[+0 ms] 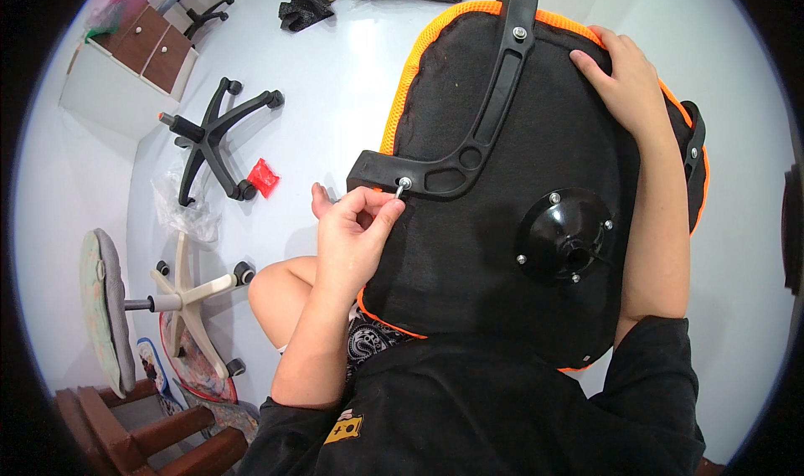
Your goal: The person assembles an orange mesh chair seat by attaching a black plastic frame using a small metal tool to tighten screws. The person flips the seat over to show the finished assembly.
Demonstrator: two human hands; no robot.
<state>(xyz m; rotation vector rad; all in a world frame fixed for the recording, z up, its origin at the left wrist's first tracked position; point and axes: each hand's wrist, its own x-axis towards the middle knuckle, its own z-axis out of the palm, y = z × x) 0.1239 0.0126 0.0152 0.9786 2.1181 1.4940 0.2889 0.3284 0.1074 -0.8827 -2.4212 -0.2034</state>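
A black chair seat [469, 250] with orange mesh edging rests on my lap, underside up. A curved black armrest [481, 133] runs along its left part, with a bolt [519, 33] at the far end. At the armrest's near end, my left hand [352, 233] pinches a short silver rod, which looks like a hex key [399, 192], against the bolt there. My right hand [624, 87] grips the seat's far right edge, thumb on the underside. A round black mounting plate [561, 237] with several screws sits on the seat. Part of a second armrest [693, 149] shows beyond my right forearm.
On the floor to the left lie a black five-spoke chair base [213, 133], a red packet [263, 177] and clear plastic [188, 208]. A stool with a white base [180, 296] lies tipped nearby. A drawer cabinet [138, 66] stands at the far left, brown wooden furniture [126, 434] at the near left.
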